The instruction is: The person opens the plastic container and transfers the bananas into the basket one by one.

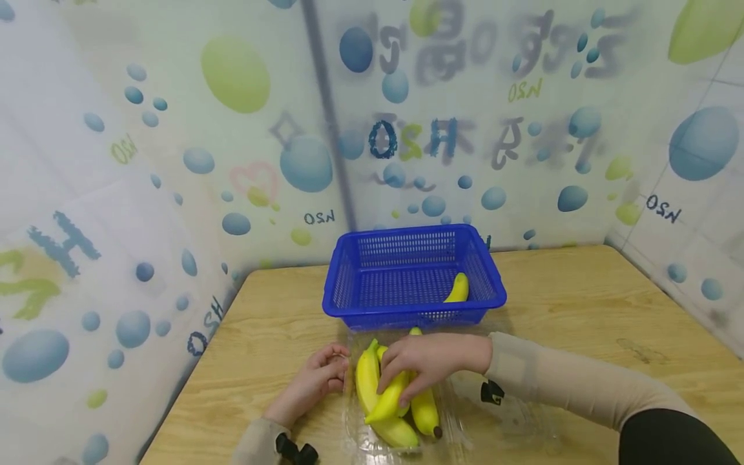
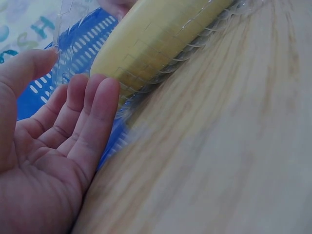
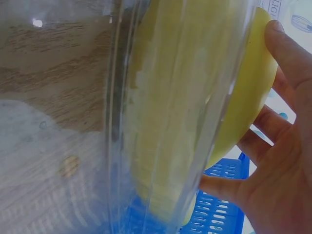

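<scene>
Several yellow bananas lie in a clear plastic container (image 1: 350,403) on the table. My right hand (image 1: 427,358) reaches over them from the right and grips the top banana (image 1: 388,402), fingers on one side and thumb on the other. The same banana (image 3: 251,92) shows in the right wrist view, rising above the container's clear wall. At the container's left side, my left hand (image 1: 314,381) pinches its thin clear edge between thumb and bent fingers. In the left wrist view the left thumb (image 2: 41,63) touches that edge, beside a banana (image 2: 151,39) behind the plastic.
Behind the container stands a blue perforated basket (image 1: 415,310) with one banana (image 1: 459,287) at its right end. A clear plastic lid or flap lies to the right of the container, under my right forearm. Patterned curtains (image 1: 279,213) close in the wooden table (image 1: 279,297).
</scene>
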Demonstrator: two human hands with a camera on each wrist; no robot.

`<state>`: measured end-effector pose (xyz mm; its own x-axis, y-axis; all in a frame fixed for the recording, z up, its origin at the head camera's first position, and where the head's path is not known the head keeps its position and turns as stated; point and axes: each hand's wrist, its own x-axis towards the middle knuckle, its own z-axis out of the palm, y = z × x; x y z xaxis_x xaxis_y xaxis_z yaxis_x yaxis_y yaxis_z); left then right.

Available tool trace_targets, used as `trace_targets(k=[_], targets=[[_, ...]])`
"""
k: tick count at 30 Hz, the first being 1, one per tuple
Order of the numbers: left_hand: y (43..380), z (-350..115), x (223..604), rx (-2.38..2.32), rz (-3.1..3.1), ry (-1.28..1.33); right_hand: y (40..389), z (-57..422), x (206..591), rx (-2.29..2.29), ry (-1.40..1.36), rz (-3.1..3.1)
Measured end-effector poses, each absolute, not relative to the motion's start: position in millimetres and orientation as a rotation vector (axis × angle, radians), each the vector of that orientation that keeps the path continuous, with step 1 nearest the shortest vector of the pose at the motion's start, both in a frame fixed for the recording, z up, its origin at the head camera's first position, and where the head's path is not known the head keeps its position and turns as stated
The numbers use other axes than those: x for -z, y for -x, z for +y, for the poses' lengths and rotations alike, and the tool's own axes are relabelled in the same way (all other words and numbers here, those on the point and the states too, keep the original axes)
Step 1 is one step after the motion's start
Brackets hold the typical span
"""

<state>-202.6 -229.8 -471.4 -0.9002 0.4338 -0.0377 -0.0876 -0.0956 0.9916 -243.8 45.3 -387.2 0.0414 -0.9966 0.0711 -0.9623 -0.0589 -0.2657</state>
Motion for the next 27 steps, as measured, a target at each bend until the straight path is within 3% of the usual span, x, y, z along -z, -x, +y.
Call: trace_targets(k=[27], targets=[[202.9,-229.8,473.8,-2.066,1.839,-0.358,243.5,53.1,385.8,0.326,2.192,2.057]])
